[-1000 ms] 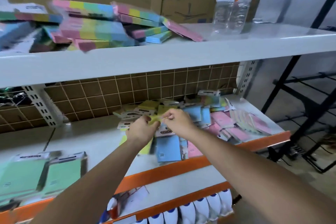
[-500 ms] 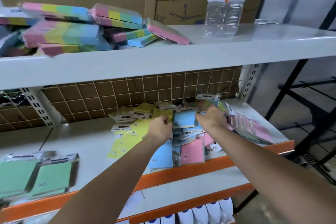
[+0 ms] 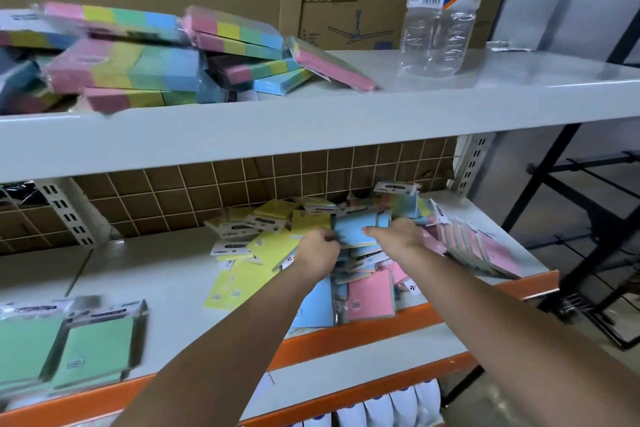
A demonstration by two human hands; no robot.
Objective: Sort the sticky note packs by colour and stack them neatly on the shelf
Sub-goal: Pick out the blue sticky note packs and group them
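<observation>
Two hands: both reach into the mixed pile on the middle shelf (image 3: 166,274), their backs toward the camera.
Left hand (image 3: 317,251): fingers curled on the left edge of a blue pack (image 3: 355,230), at the seam with the yellow packs (image 3: 273,246).
Right hand (image 3: 398,234): thumb lies across the front of the same blue pack, the other fingers hidden behind it, so it grips the right side.
Blue pack: held between both hands, raised a little above the pile, near the tiled back wall.
Change: half a second ago the hands stood wider apart around this pack; now they have closed in on it, and the right hand sits lower and further left.
Pile: yellow packs spread to the left, pink packs (image 3: 370,295) and more blue below the wrists, a fanned pink row (image 3: 485,250) at the right end.
Green packs (image 3: 93,350): two side by side at the shelf's left front, well apart from the pile.
Top shelf: rainbow blocks (image 3: 138,69) heaped loosely, a clear bottle (image 3: 436,28) standing beside them.
</observation>
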